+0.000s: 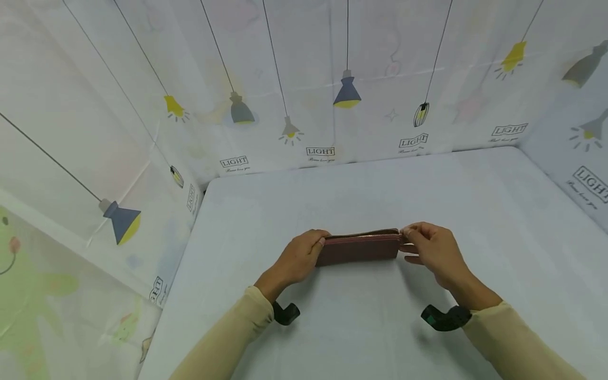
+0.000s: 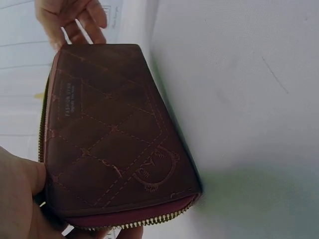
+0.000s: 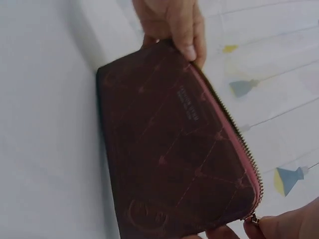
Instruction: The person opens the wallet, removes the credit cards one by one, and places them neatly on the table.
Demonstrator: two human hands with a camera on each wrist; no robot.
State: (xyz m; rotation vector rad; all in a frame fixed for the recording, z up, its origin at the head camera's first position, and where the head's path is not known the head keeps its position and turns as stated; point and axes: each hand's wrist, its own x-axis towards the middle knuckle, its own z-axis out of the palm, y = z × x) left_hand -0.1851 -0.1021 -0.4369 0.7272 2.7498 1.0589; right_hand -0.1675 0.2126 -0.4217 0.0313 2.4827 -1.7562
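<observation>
A dark brown-red zip-around wallet [image 1: 361,249] stands on its long edge on the white table, its zipper along the top. Stitched diamonds and small lettering cover its side in both wrist views. My left hand [image 1: 299,256] grips the wallet's left end, thumb on the near face and fingers behind. At the top right corner, my right hand [image 1: 434,250] pinches the zipper pull [image 3: 254,219] between thumb and finger, other fingers at the wallet's end. Along the top, the zipper teeth [image 3: 241,137] show gold, with a narrow gap between the edges in the head view.
The white table [image 1: 266,206] reaches back to a wall sheet [image 1: 294,63] printed with hanging lamps and the word LIGHT. Another printed sheet [image 1: 71,264] hangs on the left. Dark wrist-worn devices sit below both hands, the right one [image 1: 446,318] just above the cuff.
</observation>
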